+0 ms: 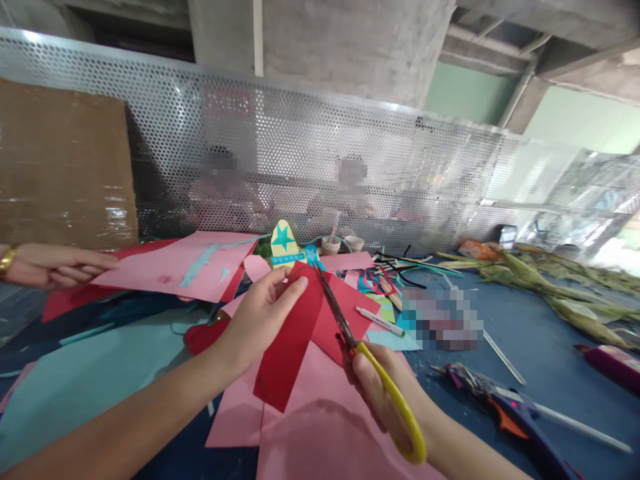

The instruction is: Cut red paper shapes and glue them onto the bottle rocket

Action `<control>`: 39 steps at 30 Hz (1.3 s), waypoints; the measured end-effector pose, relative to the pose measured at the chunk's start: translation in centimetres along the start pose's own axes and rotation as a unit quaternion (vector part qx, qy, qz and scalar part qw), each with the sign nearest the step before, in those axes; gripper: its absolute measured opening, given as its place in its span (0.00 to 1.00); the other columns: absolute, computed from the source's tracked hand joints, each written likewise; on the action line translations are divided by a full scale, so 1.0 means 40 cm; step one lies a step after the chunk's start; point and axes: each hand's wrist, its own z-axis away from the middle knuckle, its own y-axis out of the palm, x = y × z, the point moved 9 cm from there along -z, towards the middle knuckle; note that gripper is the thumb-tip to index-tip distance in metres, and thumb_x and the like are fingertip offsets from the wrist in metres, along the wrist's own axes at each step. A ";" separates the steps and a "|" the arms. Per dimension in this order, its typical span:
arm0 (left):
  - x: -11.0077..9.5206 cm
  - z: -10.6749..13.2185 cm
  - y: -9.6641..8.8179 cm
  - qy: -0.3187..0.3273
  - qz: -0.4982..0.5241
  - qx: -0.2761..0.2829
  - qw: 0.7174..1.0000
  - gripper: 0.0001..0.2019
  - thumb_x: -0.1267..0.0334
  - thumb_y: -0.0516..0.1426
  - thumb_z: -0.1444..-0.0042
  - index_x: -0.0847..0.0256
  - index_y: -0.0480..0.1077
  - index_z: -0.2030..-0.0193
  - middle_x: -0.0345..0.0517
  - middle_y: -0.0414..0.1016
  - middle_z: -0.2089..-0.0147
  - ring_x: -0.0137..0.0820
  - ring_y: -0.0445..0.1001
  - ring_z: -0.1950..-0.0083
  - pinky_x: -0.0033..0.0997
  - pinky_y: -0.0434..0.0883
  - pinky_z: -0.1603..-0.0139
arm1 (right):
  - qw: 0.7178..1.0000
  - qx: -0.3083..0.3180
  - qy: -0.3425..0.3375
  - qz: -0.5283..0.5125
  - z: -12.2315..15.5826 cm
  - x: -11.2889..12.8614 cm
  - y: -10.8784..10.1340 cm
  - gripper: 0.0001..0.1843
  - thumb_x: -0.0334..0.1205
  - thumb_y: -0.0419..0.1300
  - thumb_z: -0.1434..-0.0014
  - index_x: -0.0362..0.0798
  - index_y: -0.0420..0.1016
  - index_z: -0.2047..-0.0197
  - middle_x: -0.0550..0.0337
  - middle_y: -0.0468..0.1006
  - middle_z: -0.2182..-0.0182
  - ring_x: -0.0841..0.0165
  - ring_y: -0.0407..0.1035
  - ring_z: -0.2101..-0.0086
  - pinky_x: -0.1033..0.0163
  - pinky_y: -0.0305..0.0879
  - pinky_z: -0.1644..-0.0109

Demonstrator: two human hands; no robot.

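My left hand (267, 307) pinches the top of a red paper strip (287, 360) between thumb and fingers. The strip hangs tilted over pink paper sheets (320, 427) in front of me. Yellow-handled scissors (390, 393) are in my right hand (383, 380), blades slightly apart and pointing up and away at the red paper's top edge. More red paper (345, 313) shows right of the strip, behind the blades; whether it is joined to the strip I cannot tell. A white marker with a green end (380, 321) lies just beyond the scissors.
At the left, another person's hand (65, 265) with a gold bracelet holds pink (180, 267) and red sheets. Light blue paper (85, 387) lies near left. A glue gun (520, 413) and glue sticks lie at right, dried husks (545, 293) behind. A perforated metal screen (300, 147) closes the back.
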 end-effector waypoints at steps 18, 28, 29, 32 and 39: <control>0.001 -0.003 0.003 -0.008 0.009 0.009 1.000 0.11 0.52 0.60 0.45 0.57 0.71 0.66 0.37 0.72 0.68 0.31 0.70 0.66 0.27 0.67 0.64 | 1.000 0.003 0.001 0.001 0.001 0.000 0.001 0.38 0.81 0.39 0.47 0.52 0.55 0.76 0.68 0.55 0.84 0.75 0.49 0.84 0.69 0.43 0.86; -0.003 -0.003 0.000 -0.011 0.006 0.002 1.000 0.11 0.52 0.60 0.45 0.57 0.71 0.66 0.38 0.71 0.67 0.32 0.70 0.64 0.28 0.66 0.65 | 1.000 0.004 0.008 0.009 0.001 -0.001 0.001 0.37 0.81 0.39 0.47 0.52 0.54 0.76 0.68 0.54 0.84 0.76 0.49 0.86 0.69 0.41 0.87; 0.000 -0.002 0.000 -0.014 0.007 0.005 1.000 0.11 0.52 0.60 0.44 0.57 0.71 0.66 0.38 0.71 0.68 0.32 0.70 0.65 0.28 0.66 0.66 | 1.000 0.002 0.008 0.009 0.001 -0.001 0.000 0.38 0.81 0.39 0.48 0.52 0.54 0.76 0.68 0.54 0.84 0.76 0.49 0.86 0.69 0.42 0.87; 0.007 -0.002 -0.001 -0.022 0.014 0.014 1.000 0.12 0.51 0.60 0.44 0.58 0.71 0.65 0.38 0.72 0.66 0.32 0.71 0.64 0.28 0.67 0.65 | 1.000 -0.001 0.008 0.011 0.000 -0.003 -0.002 0.39 0.82 0.38 0.49 0.51 0.54 0.76 0.68 0.55 0.84 0.76 0.49 0.86 0.69 0.42 0.87; 0.025 -0.001 -0.004 -0.067 0.026 0.024 0.997 0.14 0.49 0.62 0.46 0.59 0.71 0.65 0.38 0.75 0.69 0.31 0.72 0.68 0.29 0.67 0.67 | 1.000 0.003 0.008 0.022 -0.003 -0.008 -0.003 0.40 0.84 0.38 0.52 0.51 0.55 0.76 0.68 0.55 0.83 0.76 0.51 0.85 0.69 0.44 0.87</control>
